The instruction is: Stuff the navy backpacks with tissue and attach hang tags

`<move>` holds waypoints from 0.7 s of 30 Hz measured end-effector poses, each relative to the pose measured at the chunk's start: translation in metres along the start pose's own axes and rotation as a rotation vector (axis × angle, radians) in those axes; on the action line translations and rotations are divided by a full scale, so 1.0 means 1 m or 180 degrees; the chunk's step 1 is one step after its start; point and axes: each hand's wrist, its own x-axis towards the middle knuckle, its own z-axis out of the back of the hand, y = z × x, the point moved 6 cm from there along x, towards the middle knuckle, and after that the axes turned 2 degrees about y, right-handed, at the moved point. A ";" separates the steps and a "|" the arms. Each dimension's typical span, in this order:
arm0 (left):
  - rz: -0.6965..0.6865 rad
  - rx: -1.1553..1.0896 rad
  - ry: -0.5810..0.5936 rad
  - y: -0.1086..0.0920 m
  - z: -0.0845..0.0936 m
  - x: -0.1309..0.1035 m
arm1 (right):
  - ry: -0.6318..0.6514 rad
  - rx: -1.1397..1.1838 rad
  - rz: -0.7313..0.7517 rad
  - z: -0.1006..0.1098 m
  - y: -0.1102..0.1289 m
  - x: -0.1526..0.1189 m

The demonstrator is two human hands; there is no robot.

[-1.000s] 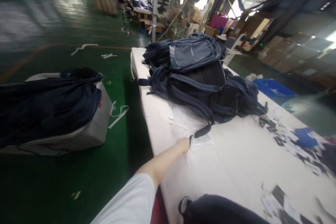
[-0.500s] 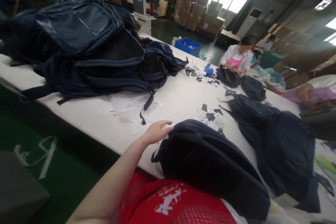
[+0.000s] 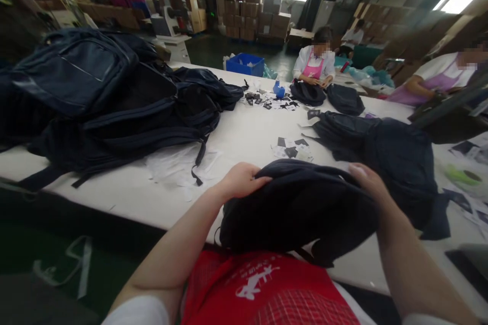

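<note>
Both hands are gripping the dark backpack [image 3: 297,208] at the tabletop's [image 3: 251,132] near edge: left hand [image 3: 242,180] and right hand [image 3: 368,180] curling over its top rim, apparently checking it; turning it looks next.

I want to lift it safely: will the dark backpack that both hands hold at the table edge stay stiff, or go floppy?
Probably floppy: the dark backpack sags and bulges between the left hand and the right hand. It looks like soft fabric, so it should not slip or roll. Its loose straps may dangle and could catch on the white table.
</note>
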 end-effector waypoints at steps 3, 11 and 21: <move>-0.0220 0.0336 -0.0140 -0.045 0.011 0.023 | -0.0631 0.0293 -0.0435 0.049 -0.011 -0.008; 0.0270 0.0735 0.0132 -0.067 -0.027 0.083 | 0.0447 -0.0115 0.1612 -0.019 0.056 -0.069; 0.0371 0.1133 0.0635 -0.048 -0.096 0.059 | 0.1686 -0.0712 0.1643 -0.109 0.021 -0.039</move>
